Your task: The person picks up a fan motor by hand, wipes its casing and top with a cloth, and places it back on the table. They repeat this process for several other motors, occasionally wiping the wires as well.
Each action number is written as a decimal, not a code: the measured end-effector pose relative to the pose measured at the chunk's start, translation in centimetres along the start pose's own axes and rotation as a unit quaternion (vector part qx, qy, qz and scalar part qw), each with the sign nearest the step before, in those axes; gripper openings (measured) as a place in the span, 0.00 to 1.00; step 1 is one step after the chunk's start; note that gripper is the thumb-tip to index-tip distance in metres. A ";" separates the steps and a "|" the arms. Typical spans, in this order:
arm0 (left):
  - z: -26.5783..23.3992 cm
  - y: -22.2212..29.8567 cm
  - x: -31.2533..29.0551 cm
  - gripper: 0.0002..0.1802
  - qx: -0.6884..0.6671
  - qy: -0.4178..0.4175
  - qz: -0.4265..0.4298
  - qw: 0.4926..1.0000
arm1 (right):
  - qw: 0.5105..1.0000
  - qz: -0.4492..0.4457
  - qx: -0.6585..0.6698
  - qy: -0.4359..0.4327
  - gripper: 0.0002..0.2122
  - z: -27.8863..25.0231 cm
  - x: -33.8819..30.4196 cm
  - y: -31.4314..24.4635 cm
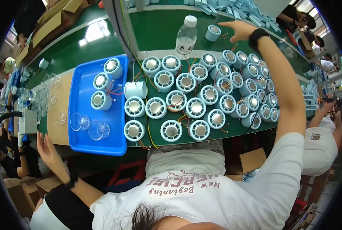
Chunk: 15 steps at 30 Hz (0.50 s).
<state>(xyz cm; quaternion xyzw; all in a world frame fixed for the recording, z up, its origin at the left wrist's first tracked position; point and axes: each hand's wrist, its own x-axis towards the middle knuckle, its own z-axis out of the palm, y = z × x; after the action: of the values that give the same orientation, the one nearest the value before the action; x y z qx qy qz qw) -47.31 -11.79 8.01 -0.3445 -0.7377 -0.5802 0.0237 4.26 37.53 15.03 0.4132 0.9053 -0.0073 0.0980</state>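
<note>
My right hand (238, 30) reaches to the far side of the bench, its fingers stretched and apart, holding nothing. Just left of its fingertips stands a single light-blue round motor housing (213, 34) with thin wires beside it. My left hand (51, 153) is raised at the near left, fingers extended, below the bench edge and left of the blue tray (79, 80). In that tray stand a few motor housings (101, 100) with silver centres, along with clear plastic cups (96, 130). Many similar housings (171, 130) with red and yellow wires crowd the bench in front of me.
A clear bottle with a white cap (185, 36) stands behind the housings. Light-blue plastic pieces (240, 11) are heaped at the back. More clear cups (44, 90) sit on a cardboard sheet (60, 132) at the left. A metal post (119, 30) rises behind the tray. Other people work nearby.
</note>
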 end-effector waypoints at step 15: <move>8.6 12.8 -15.7 0.24 -0.308 -0.443 0.043 0.841 | 0.971 -0.108 0.165 0.132 0.32 -1.0 -5.0 -0.6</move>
<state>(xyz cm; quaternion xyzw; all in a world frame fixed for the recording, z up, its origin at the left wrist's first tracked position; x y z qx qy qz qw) -25.35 -10.68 9.12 -0.5862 -0.4371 -0.5610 -0.3880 6.82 33.51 16.86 0.3210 0.9357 -0.1130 -0.0932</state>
